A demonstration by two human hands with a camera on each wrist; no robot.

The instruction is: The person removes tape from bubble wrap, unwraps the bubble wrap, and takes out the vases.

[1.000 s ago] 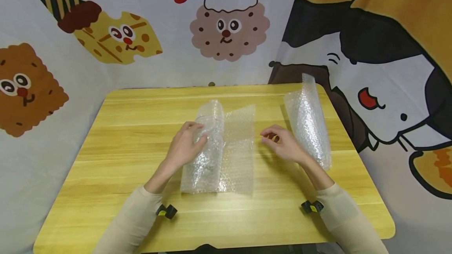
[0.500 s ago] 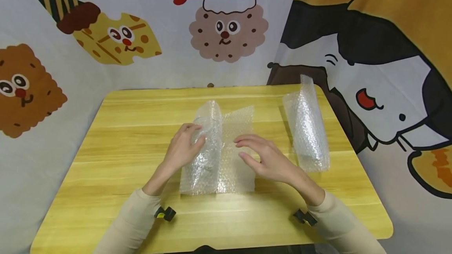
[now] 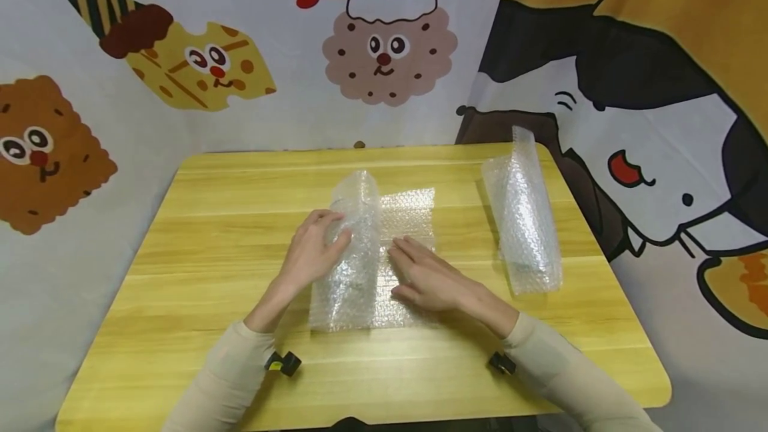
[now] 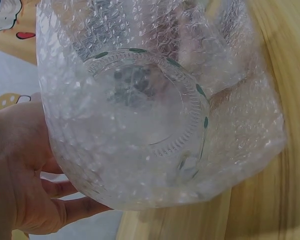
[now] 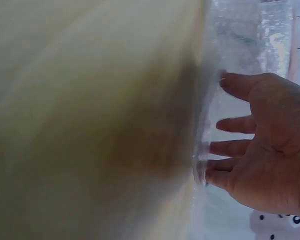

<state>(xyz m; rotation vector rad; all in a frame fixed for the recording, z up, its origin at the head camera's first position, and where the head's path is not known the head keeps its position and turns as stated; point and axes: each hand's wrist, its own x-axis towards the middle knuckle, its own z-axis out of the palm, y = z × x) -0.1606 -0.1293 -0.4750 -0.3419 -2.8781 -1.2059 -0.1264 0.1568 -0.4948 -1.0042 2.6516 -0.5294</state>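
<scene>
Bubble wrap (image 3: 354, 292) lies rolled around a clear glass in the middle of the table. Through the open end of the roll, the left wrist view shows the round glass (image 4: 155, 110) with green marks along its rim; its full shape is hidden. My left hand (image 3: 312, 249) holds the roll from its left side, thumb and fingers around it. A flat tail of bubble wrap (image 3: 408, 209) extends to the right of the roll. On this tail my right hand (image 3: 426, 277) rests with straight fingers, pressing it toward the table.
Another piece of bubble wrap (image 3: 531, 232), loosely rolled, lies at the right of the wooden table (image 3: 198, 299). A cloth backdrop with cartoon prints (image 3: 390, 52) stands behind the table and along its sides.
My right hand has come left from beside the loose roll and down onto the bubble wrap's tail, which now lies flatter. My left hand has stayed on the wrapped glass.
</scene>
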